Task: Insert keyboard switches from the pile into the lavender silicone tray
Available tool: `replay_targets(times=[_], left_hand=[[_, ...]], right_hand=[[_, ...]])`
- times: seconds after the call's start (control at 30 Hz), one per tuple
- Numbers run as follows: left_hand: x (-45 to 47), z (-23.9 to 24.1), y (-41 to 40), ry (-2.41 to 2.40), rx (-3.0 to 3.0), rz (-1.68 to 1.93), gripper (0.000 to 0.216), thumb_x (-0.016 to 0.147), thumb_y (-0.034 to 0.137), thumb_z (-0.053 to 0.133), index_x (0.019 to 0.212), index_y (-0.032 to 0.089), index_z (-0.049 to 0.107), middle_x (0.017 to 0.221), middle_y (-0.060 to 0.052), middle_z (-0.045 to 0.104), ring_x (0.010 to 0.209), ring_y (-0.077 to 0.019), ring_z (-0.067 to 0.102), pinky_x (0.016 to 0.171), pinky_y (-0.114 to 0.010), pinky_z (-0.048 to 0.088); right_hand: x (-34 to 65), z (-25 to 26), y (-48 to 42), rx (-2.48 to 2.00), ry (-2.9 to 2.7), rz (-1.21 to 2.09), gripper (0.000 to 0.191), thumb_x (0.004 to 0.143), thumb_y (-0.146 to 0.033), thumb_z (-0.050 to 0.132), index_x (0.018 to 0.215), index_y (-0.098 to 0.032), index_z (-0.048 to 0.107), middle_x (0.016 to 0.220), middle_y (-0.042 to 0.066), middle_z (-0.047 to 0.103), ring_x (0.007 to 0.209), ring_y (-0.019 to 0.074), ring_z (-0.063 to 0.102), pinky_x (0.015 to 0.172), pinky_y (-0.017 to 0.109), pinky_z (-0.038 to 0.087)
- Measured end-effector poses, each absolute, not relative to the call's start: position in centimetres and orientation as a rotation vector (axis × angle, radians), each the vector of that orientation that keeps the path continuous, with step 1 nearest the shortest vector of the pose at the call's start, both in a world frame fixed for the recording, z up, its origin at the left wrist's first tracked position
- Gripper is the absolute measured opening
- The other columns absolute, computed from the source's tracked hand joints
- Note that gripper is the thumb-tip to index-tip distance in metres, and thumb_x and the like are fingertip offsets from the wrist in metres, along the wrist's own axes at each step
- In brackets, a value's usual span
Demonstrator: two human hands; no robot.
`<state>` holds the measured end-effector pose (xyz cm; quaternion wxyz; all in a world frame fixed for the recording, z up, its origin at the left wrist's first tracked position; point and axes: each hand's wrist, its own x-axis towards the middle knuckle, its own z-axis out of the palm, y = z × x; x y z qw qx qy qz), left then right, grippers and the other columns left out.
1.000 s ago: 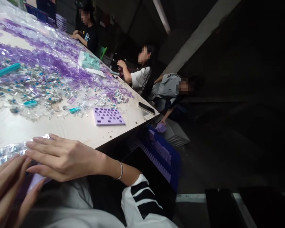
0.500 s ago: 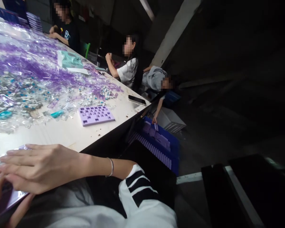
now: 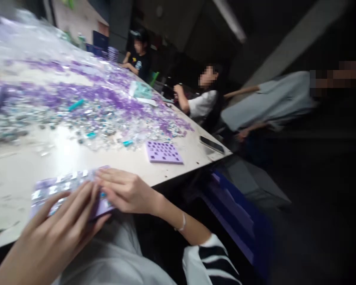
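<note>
A purple tray (image 3: 62,186) filled with shiny clear pieces lies at the near edge of the white table (image 3: 32,158). My left hand (image 3: 53,233) rests on its near side with fingers stretched flat over it. My right hand (image 3: 124,192) presses on the tray's right end, fingers bent and close together. A bracelet sits on my right wrist. The frame is blurred by motion.
A big heap of purple and clear plastic pieces (image 3: 86,103) covers the table's middle. An empty purple grid tray (image 3: 163,152) and a phone (image 3: 212,144) lie near the right edge. A blue crate (image 3: 240,225) stands below. Three people sit or bend along the far side.
The view swung left and down, so the tray under my hands shows more fully. My right hand shifted from lying flat over it to pressing at its right end.
</note>
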<state>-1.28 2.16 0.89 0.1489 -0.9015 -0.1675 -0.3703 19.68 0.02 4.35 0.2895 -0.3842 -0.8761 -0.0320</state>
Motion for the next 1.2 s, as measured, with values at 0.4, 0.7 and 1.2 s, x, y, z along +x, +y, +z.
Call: replay_targets(times=[0.4,0.7,1.2], left_hand=[[-2.5,3.6,1.0,-0.741,-2.776,-0.81,0.043,0.098,0.035,0.046,0.133,0.012,0.05,0.136,-0.007,0.059,0.122,-0.0201,0.056,0.1,-0.035,0.036],[-1.8,3.1,0.9,-0.855,-2.78,-0.819,0.048,0.098,0.037,0.045,0.138,0.009,0.044,0.14,-0.011,0.055,0.128,-0.022,0.05,0.101,-0.036,0.035],[-1.9,2.4,0.6,-0.918,-2.722,-0.688,0.05,0.096,0.015,0.034,0.144,0.003,0.034,0.148,-0.016,0.043,0.137,-0.0317,0.041,0.112,-0.047,0.033]], right_hand=[[19.9,4.5,0.6,-1.083,-2.054,0.373,0.03,0.096,-0.017,0.047,0.122,-0.02,0.063,0.128,0.011,0.062,0.12,0.019,0.057,0.103,0.041,0.048],[20.1,4.8,0.2,-1.168,-1.994,0.511,0.018,0.087,-0.017,0.065,0.103,-0.025,0.069,0.119,0.006,0.063,0.112,0.0184,0.059,0.098,0.036,0.048],[19.7,4.7,0.5,-1.184,-1.997,0.56,0.019,0.089,-0.015,0.063,0.103,-0.027,0.067,0.113,0.005,0.061,0.113,0.0189,0.056,0.098,0.037,0.046]])
